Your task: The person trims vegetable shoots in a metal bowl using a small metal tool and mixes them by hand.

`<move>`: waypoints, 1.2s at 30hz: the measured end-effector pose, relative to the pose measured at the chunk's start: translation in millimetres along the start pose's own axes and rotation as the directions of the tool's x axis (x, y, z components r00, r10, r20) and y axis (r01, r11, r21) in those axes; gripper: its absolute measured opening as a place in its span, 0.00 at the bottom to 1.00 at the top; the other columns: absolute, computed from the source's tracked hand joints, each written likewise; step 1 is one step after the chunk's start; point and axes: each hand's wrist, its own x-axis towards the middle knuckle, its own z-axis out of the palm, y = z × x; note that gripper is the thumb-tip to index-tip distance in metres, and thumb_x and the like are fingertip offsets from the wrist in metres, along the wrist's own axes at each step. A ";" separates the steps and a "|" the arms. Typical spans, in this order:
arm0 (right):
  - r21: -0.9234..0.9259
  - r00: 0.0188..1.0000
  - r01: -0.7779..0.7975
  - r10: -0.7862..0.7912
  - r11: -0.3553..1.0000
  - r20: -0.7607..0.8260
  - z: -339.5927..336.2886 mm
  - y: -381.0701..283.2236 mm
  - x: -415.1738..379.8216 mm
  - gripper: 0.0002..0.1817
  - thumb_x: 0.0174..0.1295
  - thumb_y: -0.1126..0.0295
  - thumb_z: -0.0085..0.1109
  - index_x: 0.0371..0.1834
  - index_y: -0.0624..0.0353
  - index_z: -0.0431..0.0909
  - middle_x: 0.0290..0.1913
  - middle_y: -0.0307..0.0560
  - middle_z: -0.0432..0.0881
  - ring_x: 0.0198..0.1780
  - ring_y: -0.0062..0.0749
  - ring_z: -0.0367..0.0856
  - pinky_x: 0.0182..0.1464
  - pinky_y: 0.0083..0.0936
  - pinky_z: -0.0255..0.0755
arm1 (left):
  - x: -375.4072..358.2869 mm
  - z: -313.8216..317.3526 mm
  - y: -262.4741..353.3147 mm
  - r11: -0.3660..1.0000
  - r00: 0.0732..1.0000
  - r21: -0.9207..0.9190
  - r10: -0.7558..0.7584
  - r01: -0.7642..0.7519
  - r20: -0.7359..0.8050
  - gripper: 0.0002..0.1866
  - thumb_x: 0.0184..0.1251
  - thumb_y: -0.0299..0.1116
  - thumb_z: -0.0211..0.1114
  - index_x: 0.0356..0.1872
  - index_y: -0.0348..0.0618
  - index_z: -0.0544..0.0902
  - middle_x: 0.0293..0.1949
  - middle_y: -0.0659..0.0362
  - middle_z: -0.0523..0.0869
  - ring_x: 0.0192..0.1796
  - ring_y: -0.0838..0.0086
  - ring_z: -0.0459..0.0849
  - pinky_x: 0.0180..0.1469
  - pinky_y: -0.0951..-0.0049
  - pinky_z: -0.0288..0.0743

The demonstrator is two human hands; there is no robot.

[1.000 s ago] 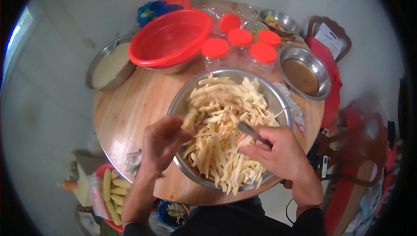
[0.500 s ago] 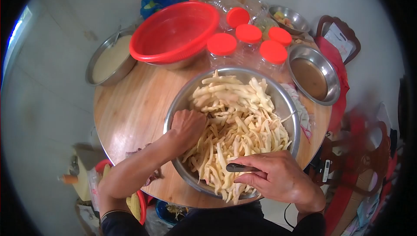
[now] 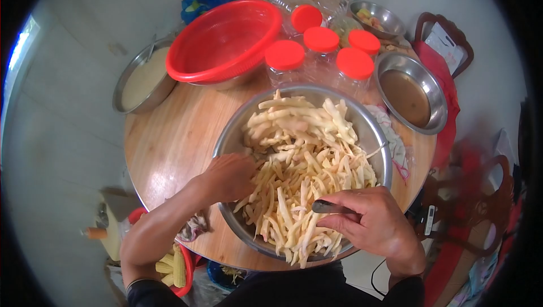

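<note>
A large steel bowl [image 3: 386,178] stands before me, heaped with pale yellow chicken feet [image 3: 308,177]. My left hand [image 3: 231,176] is at the bowl's left side, curled downward at the edge of the heap. Its fingers are mostly hidden and a little blurred, so what they grip does not show. Over the front right rim, my right hand [image 3: 373,216] is closed round a slim tool with a dark rounded end [image 3: 327,207]. That end points left above the chicken feet, and the rest of the tool is covered by the hand.
Behind the bowl stand several clear jars with red lids [image 3: 321,40] and a red plastic basin [image 3: 226,41]. A pan of pale liquid [image 3: 141,83] is at the left, a bowl of brown liquid [image 3: 404,98] at the right. A crumpled cloth [image 3: 194,228] lies at the table's front left.
My left hand has drawn slightly left and down along the bowl's rim. My right hand has shifted a little right with the dark-ended tool. The view has tilted slightly.
</note>
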 end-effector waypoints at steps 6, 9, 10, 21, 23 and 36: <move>-0.011 0.999 -0.036 0.036 0.999 -0.022 3.2 -0.8 2.4 0.18 0.65 0.67 0.72 0.56 0.61 0.83 0.31 0.54 0.85 0.29 0.45 0.85 0.33 0.34 0.77 | -48.2 -40.7 19.4 0.913 0.979 -0.400 -0.151 0.085 -0.136 0.10 0.59 0.30 0.70 0.37 0.34 0.85 0.32 0.47 0.89 0.40 0.57 0.91 0.45 0.59 0.81; -0.021 0.997 0.035 -0.036 0.999 -0.070 5.5 -6.3 3.6 0.18 0.70 0.69 0.67 0.60 0.63 0.79 0.36 0.59 0.86 0.34 0.52 0.86 0.37 0.38 0.78 | -55.3 -34.5 10.6 0.778 0.974 -0.627 -0.115 -0.035 -0.197 0.11 0.66 0.33 0.72 0.41 0.35 0.84 0.34 0.53 0.90 0.41 0.70 0.90 0.45 0.64 0.81; -0.025 0.997 0.038 -0.040 0.999 -0.069 7.6 -8.6 3.9 0.18 0.70 0.69 0.67 0.60 0.63 0.79 0.36 0.59 0.86 0.34 0.52 0.86 0.37 0.38 0.78 | -55.6 -28.6 7.9 0.778 0.973 -0.628 -0.116 -0.038 -0.202 0.11 0.66 0.33 0.72 0.41 0.35 0.84 0.34 0.53 0.90 0.41 0.70 0.90 0.45 0.64 0.81; -0.133 0.999 0.033 -0.033 0.990 0.000 22.9 -24.7 3.7 0.19 0.74 0.71 0.55 0.65 0.63 0.75 0.35 0.62 0.86 0.36 0.58 0.86 0.37 0.47 0.77 | -64.1 12.6 28.8 0.120 0.987 -0.986 -0.094 -0.119 -0.131 0.14 0.63 0.27 0.79 0.47 0.36 0.85 0.36 0.60 0.91 0.38 0.80 0.89 0.41 0.78 0.83; -0.161 0.996 0.080 -0.085 0.984 -0.024 29.4 -27.4 4.1 0.18 0.73 0.72 0.56 0.65 0.63 0.76 0.33 0.60 0.85 0.34 0.57 0.86 0.36 0.46 0.77 | -65.2 16.1 33.6 0.137 0.980 -0.978 -0.097 -0.158 -0.172 0.12 0.64 0.26 0.79 0.45 0.37 0.86 0.35 0.60 0.91 0.37 0.80 0.89 0.40 0.79 0.83; -0.156 0.976 0.058 -0.089 0.986 -0.199 21.5 -11.9 3.6 0.12 0.75 0.73 0.56 0.56 0.68 0.81 0.21 0.50 0.77 0.22 0.36 0.80 0.29 0.30 0.73 | 7.7 8.6 10.0 0.994 0.916 -0.111 -0.047 0.002 -0.398 0.11 0.64 0.42 0.70 0.39 0.48 0.89 0.35 0.48 0.90 0.41 0.50 0.89 0.45 0.53 0.81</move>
